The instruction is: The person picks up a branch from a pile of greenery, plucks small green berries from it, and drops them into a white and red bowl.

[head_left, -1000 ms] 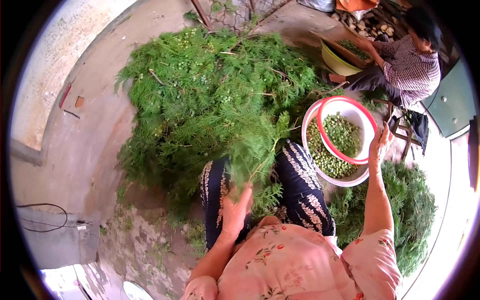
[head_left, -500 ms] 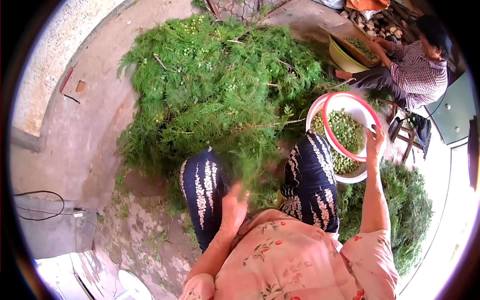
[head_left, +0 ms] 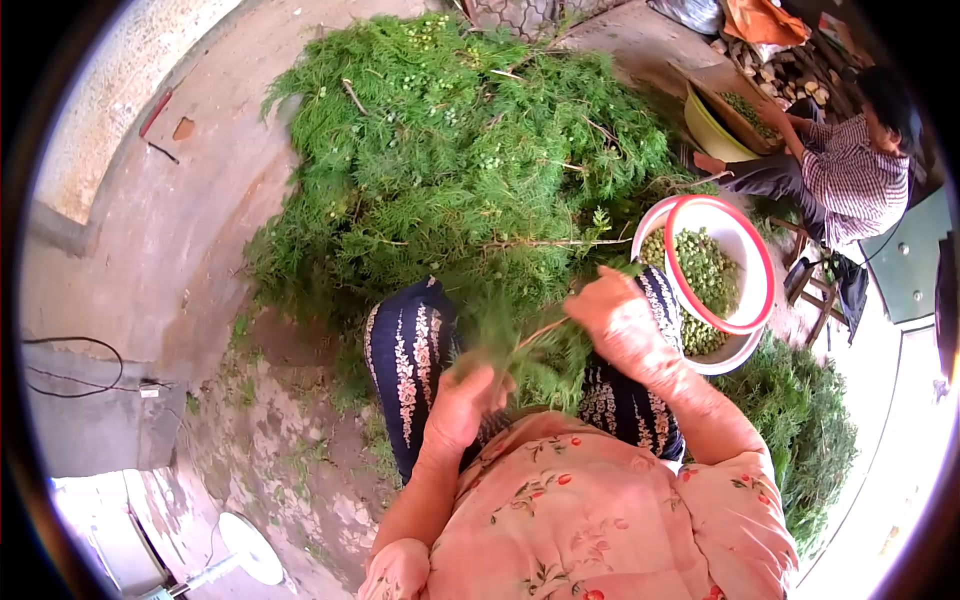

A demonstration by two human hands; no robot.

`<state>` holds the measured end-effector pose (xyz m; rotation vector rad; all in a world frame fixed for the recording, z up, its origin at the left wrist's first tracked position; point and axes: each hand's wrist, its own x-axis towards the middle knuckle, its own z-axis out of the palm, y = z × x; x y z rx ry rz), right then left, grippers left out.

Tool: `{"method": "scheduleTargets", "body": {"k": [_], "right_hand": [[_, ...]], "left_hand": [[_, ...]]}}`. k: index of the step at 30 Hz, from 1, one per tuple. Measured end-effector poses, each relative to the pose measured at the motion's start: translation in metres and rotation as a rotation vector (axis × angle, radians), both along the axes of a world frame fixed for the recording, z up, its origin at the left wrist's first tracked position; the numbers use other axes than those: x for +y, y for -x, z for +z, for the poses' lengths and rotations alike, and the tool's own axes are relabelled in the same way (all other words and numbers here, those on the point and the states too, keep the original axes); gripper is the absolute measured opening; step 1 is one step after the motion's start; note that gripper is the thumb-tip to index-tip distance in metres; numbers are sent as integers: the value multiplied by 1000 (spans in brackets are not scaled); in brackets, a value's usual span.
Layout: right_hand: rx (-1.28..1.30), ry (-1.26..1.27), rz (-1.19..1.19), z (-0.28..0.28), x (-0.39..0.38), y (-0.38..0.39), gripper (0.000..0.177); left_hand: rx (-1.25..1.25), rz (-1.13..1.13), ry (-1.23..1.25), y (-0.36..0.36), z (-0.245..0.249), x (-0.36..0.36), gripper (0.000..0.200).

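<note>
Over my lap, my left hand [head_left: 468, 402] is closed around a feathery green evergreen branch [head_left: 503, 335], partly smeared by motion. My right hand [head_left: 622, 320] has its fingers pinched at the thin brown stem of this branch, above my right knee. Just beyond that hand, a red-rimmed white bowl [head_left: 762, 290] sits tilted inside a larger white basin [head_left: 716, 368]. Green cones or berries [head_left: 703, 270] fill part of both. A large heap of evergreen branches [head_left: 450, 170] spreads in front of my knees.
Another person [head_left: 850, 165] sits at the upper right, hands at a tray over a yellow-green basin [head_left: 705, 130]. More cut greenery [head_left: 795, 425] lies by my right side. Split firewood [head_left: 780, 75] is stacked behind. A white fan-like object [head_left: 250, 550] stands at lower left.
My right hand has left the bowl's rim and come left to the branch. The left hand still holds greenery over my lap. The view has shifted slightly.
</note>
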<state>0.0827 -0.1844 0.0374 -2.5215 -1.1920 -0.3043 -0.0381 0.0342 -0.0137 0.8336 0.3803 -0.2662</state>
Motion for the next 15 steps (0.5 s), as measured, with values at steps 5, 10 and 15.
{"method": "scheduleTargets", "body": {"k": [5,10,15], "right_hand": [[52,-168,-499,28,-65,-18,29],[245,-325,-705,-69,-194,-1,30],[445,208,-778,-162,-309,105,14]], "left_hand": [[66,37,-253,5,2,9,29],[45,153,-179,10,-8,22,21],[5,131,-149,16,-9,22,21]]}}
